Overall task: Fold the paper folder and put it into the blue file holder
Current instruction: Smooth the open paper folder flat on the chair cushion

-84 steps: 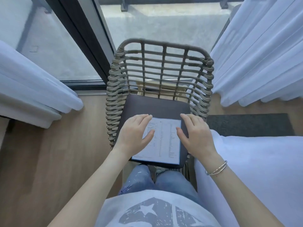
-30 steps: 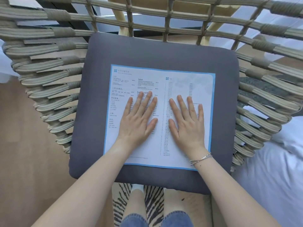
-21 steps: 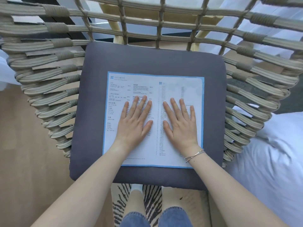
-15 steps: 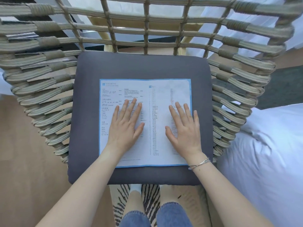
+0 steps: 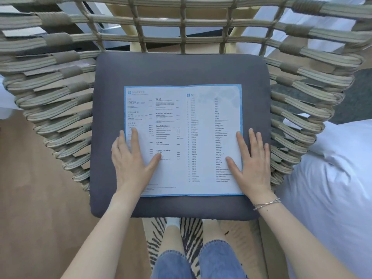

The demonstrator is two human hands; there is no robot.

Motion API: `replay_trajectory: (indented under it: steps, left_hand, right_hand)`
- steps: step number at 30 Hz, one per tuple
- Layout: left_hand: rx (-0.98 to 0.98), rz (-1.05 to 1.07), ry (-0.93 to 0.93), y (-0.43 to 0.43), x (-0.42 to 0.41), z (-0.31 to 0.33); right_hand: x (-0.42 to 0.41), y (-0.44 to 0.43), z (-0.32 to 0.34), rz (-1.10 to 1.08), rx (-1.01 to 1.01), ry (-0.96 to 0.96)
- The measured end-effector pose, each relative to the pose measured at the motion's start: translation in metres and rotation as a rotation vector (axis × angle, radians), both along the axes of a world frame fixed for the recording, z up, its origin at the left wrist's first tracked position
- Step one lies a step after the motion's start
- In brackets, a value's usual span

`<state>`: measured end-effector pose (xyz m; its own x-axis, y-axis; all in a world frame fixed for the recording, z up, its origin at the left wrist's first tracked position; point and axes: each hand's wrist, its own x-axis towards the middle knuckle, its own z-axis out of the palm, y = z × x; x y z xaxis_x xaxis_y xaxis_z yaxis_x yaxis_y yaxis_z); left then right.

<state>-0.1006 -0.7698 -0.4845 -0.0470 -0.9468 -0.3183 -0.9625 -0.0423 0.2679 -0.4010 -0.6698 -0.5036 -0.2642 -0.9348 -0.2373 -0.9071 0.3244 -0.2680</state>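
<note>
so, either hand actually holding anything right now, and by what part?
Nothing held. Left hand and right hand lie flat, open, on the paper folder's left and right edges.

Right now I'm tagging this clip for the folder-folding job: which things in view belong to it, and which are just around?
Job: paper folder; left hand; right hand. No blue file holder in view.

Around: grey cushion; woven chair; white bedding; striped rug.
</note>
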Motion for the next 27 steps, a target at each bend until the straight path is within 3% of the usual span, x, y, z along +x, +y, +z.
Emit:
replay_trajectory:
  steps: [11, 16, 27]
  left_hand:
    - [-0.073, 0.244, 0.372, -0.005, 0.007, -0.003]
    - [0.003, 0.340, 0.512, -0.022, 0.020, 0.010]
    - [0.030, 0.253, 0.653, -0.024, 0.000, 0.072]
  right_hand:
    - [0.002, -0.001, -0.003, -0.001, -0.007, 0.032]
    - [0.002, 0.001, -0.006, 0.001, -0.017, 0.024]
    - [-0.005, -0.004, 0.011, -0.009, 0.064, -0.072]
